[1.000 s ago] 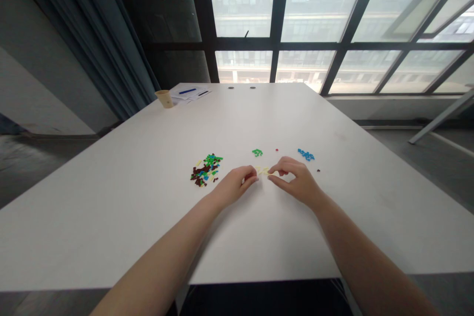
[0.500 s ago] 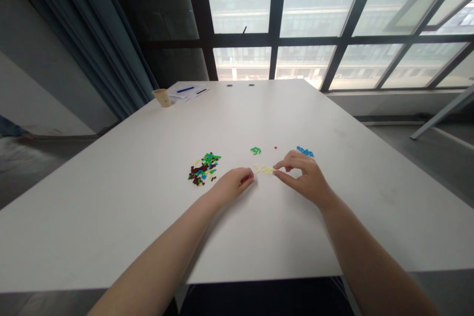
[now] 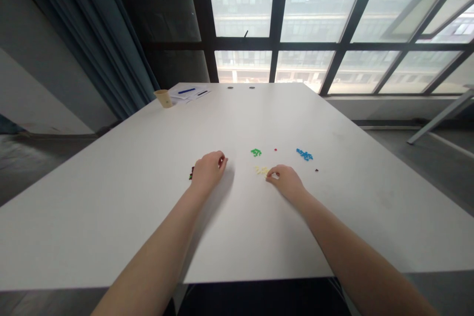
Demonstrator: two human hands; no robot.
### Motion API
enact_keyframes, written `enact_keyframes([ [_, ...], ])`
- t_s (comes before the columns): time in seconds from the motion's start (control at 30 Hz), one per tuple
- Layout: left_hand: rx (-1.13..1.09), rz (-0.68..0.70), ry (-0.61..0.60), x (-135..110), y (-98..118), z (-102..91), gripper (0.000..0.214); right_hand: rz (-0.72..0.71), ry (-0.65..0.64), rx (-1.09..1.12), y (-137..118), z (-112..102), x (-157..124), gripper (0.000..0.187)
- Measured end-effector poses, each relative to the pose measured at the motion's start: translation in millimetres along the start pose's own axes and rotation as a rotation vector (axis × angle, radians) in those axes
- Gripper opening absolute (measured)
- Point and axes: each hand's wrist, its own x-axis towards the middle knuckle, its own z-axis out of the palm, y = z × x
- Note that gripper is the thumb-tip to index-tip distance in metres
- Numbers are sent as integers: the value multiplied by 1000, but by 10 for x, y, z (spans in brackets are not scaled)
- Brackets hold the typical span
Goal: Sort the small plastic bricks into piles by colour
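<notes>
My left hand is over the pile of mixed small coloured pieces, hiding nearly all of it. Its fingers are curled together, and whatever they hold is hidden. My right hand rests low at the right edge of a small cluster of pale yellow pieces. Thumb and forefinger are pinched together there, touching the cluster; anything between the tips is too small to make out. Just beyond lie a green cluster and a single red piece. A blue cluster sits farther right, with one dark brown piece nearer me.
The white table stretches away toward large windows. At its far left stand a beige paper cup and some papers with a blue pen on them. Two round grey discs are near the far edge.
My left hand has moved left, from beside the yellow pieces to over the mixed pile. My right hand has come slightly left and nearer me, uncovering the blue cluster and a dark brown piece.
</notes>
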Motion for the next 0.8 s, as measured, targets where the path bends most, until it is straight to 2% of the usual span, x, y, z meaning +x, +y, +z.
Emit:
enact_keyframes([
  [0.3,-41,-18,-18,-1,12,-48,24,-10,46,-92,-134,-3,-13,11],
  [0.4,-69,-29,-25,11,-20,-41,25,-44,72,-40,-119,-35,-7,11],
  [0.5,-112,-51,-40,45,-129,-17,24,-86,146,57,-30,-156,22,15],
  [0.57,-146,-56,-130,64,-227,-5,21,-86,224,93,51,-282,44,21],
  [0.7,-181,-88,-419,62,-382,-21,22,-2,319,69,172,-491,72,28],
  [0.8,-161,-58,-490,48,-414,-32,22,19,305,39,182,-517,76,28],
])
